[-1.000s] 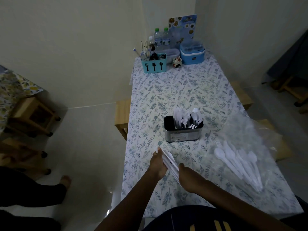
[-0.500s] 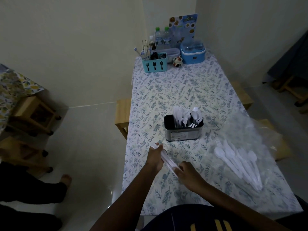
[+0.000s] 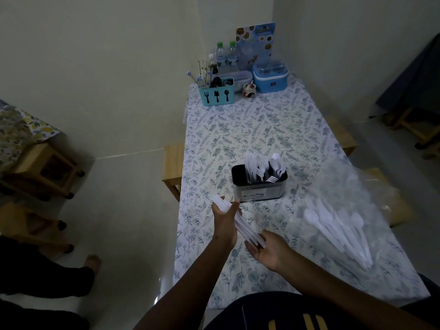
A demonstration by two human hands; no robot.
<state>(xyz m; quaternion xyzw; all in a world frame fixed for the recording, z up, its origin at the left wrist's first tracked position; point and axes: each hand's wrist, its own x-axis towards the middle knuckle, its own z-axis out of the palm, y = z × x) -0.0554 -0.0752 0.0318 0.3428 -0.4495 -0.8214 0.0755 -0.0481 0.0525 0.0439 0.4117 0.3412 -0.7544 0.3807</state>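
Floral cloth is covering the long counter (image 3: 238,129) in this dim room, and just above its near end the bundle of white plastic cutlery (image 3: 248,234) is hanging in the air. The left hand (image 3: 225,226) is doing the holding, its grip curling round the bundle's upper half. The right hand (image 3: 270,252) is lying palm-up with its grip spread, fingertips meeting the bundle's lower end and clasping nothing. The long axis is running on a diagonal, one end pointing up and away to the left, the other slanting down toward the right palm. Which end is the handles, I cannot tell. This is looking like the squaring-up step, evening the pieces before loading. The next move, I'd say, is calling for a swing to upright and a drop into the black cutlery holder (image 3: 259,194) just beyond the hands, already partly filled. Off to the right, a clear bag (image 3: 362,186) of loose spoons and forks is waiting.
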